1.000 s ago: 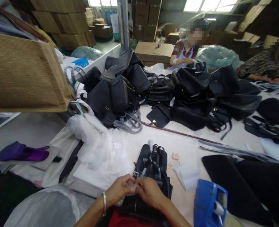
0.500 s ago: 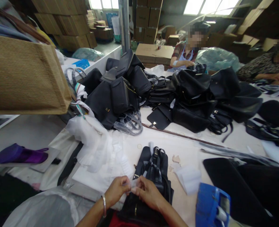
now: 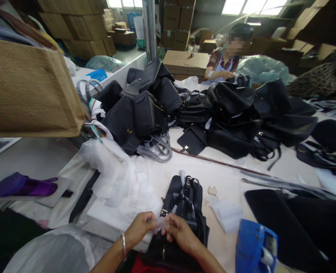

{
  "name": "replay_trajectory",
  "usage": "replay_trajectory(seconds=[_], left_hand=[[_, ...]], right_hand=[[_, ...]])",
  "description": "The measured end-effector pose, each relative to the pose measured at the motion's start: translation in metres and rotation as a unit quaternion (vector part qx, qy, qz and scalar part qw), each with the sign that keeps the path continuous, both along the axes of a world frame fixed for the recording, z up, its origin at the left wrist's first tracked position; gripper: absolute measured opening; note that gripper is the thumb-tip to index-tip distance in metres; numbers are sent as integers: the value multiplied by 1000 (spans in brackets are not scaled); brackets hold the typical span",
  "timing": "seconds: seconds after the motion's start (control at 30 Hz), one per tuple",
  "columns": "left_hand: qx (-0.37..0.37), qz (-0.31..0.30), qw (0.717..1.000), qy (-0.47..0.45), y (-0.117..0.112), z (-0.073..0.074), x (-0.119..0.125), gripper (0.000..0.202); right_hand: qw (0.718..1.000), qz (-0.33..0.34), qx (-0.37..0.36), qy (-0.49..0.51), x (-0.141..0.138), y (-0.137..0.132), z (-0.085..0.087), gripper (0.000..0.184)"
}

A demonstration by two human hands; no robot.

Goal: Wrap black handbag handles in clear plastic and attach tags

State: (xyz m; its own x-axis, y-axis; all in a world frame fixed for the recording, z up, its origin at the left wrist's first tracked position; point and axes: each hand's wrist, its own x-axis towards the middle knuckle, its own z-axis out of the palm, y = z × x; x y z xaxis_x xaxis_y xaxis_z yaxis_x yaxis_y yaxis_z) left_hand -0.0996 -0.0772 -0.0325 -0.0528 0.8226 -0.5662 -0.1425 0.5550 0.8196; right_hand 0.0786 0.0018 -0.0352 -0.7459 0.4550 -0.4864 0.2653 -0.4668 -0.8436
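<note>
A small piece of clear plastic film [image 3: 160, 223] is pinched between my two hands, above a black backpack [image 3: 182, 199] lying on the table. My left hand [image 3: 143, 226], with a silver bracelet at the wrist, grips its left end between thumb and fingers. On the other end my right hand [image 3: 177, 230] is closed in the same way. Gold buckles and straps show on the backpack, some wrapped in pale material. White tissue and foam sheets [image 3: 119, 185] lie left of it. To its right is a folded white sheet [image 3: 227, 214].
A blue tape dispenser [image 3: 254, 246] stands at the near right, beside flat black pieces [image 3: 287, 220]. Black bags [image 3: 230, 113] are heaped across the table's far side. A woven tan bag [image 3: 33, 89] juts in at left, above a purple pouch [image 3: 25, 185]. Two people work opposite.
My hands stay nearly in place on the plastic film, with small finger shifts. At the far right, the other person's arm has moved rightward.
</note>
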Motion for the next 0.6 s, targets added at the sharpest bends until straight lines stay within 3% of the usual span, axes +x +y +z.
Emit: replay_trajectory(seconds=[0.2,0.43,0.6], left_hand=[[-13,17,1000,16,0,0,-1,34],[-8,3,999,42,3,1,2,34],[-1,-23,998,54,2,1,-1,29]], right_hand=[[997,-44,55,-25,10,5,6,32],[975,47,201,-80,2,15,21,17],[976,86,174,-99,1,19,15,21]])
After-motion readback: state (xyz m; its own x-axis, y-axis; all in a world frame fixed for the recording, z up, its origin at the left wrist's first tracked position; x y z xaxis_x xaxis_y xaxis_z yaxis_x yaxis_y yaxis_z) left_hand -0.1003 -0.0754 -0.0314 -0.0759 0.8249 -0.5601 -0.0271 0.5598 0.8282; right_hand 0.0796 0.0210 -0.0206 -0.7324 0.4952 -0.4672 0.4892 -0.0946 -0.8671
